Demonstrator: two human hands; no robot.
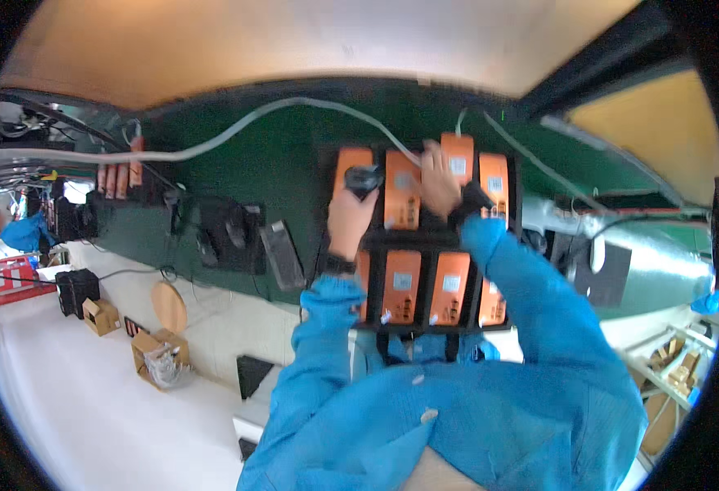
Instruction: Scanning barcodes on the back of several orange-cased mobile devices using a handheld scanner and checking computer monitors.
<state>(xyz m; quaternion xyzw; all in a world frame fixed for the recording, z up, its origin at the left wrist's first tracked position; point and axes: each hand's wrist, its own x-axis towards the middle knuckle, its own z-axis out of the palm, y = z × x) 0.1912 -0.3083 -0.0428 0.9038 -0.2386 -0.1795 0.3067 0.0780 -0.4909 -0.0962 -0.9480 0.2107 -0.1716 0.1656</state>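
A black tray (441, 243) holds two rows of orange boxes with white labels. My left hand (351, 219) is closed round a small black handheld device (363, 180), above the far-left orange box (354, 157). In the far row, my right hand (439, 186) lies with its fingers stretched out between an orange box (401, 209) and a neighbouring orange box (457, 147). That neighbouring box sticks out beyond the others at the far side. At the right end is another orange box (494, 176), partly covered by my right wrist. My left forearm partly hides the near row's left box.
A white cable (294, 102) curves over the green bench top (286, 155) to my right hand. Left of the tray lie a dark slab (282, 255) and other black items. Several orange boxes (122, 176) stand farther left. Cardboard boxes (159, 360) sit on the floor.
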